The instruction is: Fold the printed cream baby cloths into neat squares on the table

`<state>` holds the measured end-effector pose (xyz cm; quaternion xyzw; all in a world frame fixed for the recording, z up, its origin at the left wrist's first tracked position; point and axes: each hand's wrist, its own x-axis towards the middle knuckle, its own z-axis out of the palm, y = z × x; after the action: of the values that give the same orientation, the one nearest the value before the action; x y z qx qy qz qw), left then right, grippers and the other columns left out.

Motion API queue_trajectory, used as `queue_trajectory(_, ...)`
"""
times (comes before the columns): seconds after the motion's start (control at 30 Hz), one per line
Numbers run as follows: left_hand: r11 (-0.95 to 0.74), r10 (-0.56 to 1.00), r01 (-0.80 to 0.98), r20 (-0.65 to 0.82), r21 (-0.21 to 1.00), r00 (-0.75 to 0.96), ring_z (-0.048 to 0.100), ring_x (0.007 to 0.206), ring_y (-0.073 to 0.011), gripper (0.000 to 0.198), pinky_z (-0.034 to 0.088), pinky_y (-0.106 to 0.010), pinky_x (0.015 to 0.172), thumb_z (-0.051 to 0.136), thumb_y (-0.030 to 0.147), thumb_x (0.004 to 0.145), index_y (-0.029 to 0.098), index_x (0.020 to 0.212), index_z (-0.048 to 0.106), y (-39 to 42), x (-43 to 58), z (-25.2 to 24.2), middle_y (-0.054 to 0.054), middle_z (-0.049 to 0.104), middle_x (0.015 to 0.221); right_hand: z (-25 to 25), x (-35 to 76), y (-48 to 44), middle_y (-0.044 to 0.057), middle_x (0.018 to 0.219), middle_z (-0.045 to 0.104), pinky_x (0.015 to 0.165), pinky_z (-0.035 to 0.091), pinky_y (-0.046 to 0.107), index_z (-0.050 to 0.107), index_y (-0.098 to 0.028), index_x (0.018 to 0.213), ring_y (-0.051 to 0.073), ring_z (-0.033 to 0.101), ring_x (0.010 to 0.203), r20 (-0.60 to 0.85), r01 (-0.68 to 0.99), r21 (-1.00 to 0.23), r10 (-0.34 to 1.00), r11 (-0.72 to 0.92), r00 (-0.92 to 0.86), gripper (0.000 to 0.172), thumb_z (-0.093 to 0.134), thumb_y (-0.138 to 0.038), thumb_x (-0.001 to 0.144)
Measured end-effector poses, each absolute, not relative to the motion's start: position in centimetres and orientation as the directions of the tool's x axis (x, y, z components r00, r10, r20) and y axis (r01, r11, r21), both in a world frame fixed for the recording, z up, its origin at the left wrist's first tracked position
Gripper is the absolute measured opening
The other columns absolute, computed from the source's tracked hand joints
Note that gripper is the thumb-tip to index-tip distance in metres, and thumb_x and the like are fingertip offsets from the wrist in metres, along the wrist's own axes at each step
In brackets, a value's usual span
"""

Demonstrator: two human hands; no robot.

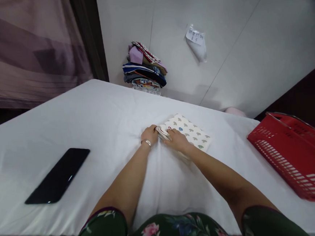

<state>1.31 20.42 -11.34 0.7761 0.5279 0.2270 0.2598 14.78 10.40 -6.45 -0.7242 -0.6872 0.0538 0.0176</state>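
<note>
A cream cloth (pixel 192 131) with small mushroom-like prints lies folded on the white-covered table (pixel 105 111). My left hand (pixel 149 135), with a silver bracelet at the wrist, has its fingers closed on the cloth's bunched left edge. My right hand (pixel 177 140) rests on the cloth just to the right, its fingers touching the gathered part; its thumb is hard to see. Part of the cloth is hidden under my right hand and forearm.
A black flat tablet-like object (pixel 58 176) lies on the left of the table. A red plastic basket (pixel 294 154) stands at the right. Folded clothes (pixel 144 70) are stacked beyond the far edge, near a plastic bag with a paper label (pixel 196 44).
</note>
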Motion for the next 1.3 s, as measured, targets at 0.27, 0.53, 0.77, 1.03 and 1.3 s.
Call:
queue_trajectory(0.27, -0.313, 0.938, 0.721, 0.08, 0.618, 0.338, 0.058, 0.1, -0.0232, 0.035, 0.044, -0.032, 0.079, 0.04, 0.029, 0.084, 0.027, 0.115, 0.057, 20.4, 1.5, -11.4, -0.007, 0.066, 0.108, -7.5, 14.1, 7.9, 0.013, 0.126, 0.045, 0.093, 0.035, 0.039, 0.026, -0.019, 0.141, 0.026, 0.039, 0.113, 0.03, 0.996, 0.037, 0.996, 0.079, -0.081, 0.061, 0.046, -0.024, 0.083)
queue_trajectory(0.53, -0.197, 0.953, 0.477, 0.052, 0.857, 0.299, 0.06, 0.089, -0.0144, 0.029, 0.045, -0.025, 0.081, 0.046, 0.026, 0.08, 0.023, 0.102, 0.063, 20.4, 0.6, -11.3, 0.0, 0.067, 0.099, -6.7, 14.8, 8.9, 0.009, 0.121, 0.049, 0.092, 0.036, 0.031, 0.037, -0.024, 0.135, 0.021, 0.042, 0.113, 0.026, 0.985, -0.169, 0.999, 0.028, -0.024, 0.053, 0.046, -0.044, 0.087)
queue_trajectory(0.77, -0.317, 0.935, 0.544, 0.16, 0.777, 0.317, 0.056, 0.093, -0.018, 0.031, 0.042, -0.028, 0.084, 0.051, 0.047, 0.079, 0.019, 0.086, 0.063, 20.3, 1.5, -11.4, -0.006, 0.064, 0.096, -6.3, 15.1, 8.8, 0.008, 0.124, 0.05, 0.094, 0.035, 0.031, 0.043, -0.022, 0.132, 0.021, 0.042, 0.116, 0.0, 0.973, -0.228, 1.0, 0.023, -0.023, 0.047, 0.046, -0.036, 0.087)
queue_trajectory(1.03, -0.161, 0.98, 0.597, 0.055, 0.786, 0.192, 0.057, 0.085, -0.0183, 0.033, 0.042, -0.028, 0.075, 0.044, 0.046, 0.083, 0.02, 0.071, 0.059, 20.9, 2.1, -11.6, -0.006, 0.064, 0.09, -6.7, 17.2, 3.8, 0.011, 0.12, 0.053, 0.093, 0.036, 0.033, 0.052, -0.017, 0.123, 0.022, 0.046, 0.109, 0.077, 0.997, -0.079, 0.997, -0.024, 0.03, 0.037, 0.041, -0.03, 0.09)
queue_trajectory(1.3, -0.167, 0.979, 0.549, 0.07, 0.819, 0.193, 0.056, 0.084, -0.0168, 0.031, 0.042, -0.026, 0.076, 0.044, 0.042, 0.083, 0.019, 0.069, 0.058, 20.9, 2.2, -11.6, -0.004, 0.064, 0.087, -6.6, 17.3, 1.4, 0.007, 0.102, 0.057, 0.075, 0.041, 0.026, 0.058, -0.022, 0.11, 0.018, 0.053, 0.094, 0.035, 0.991, -0.075, 0.992, -0.115, 0.118, 0.031, 0.033, -0.026, 0.093)
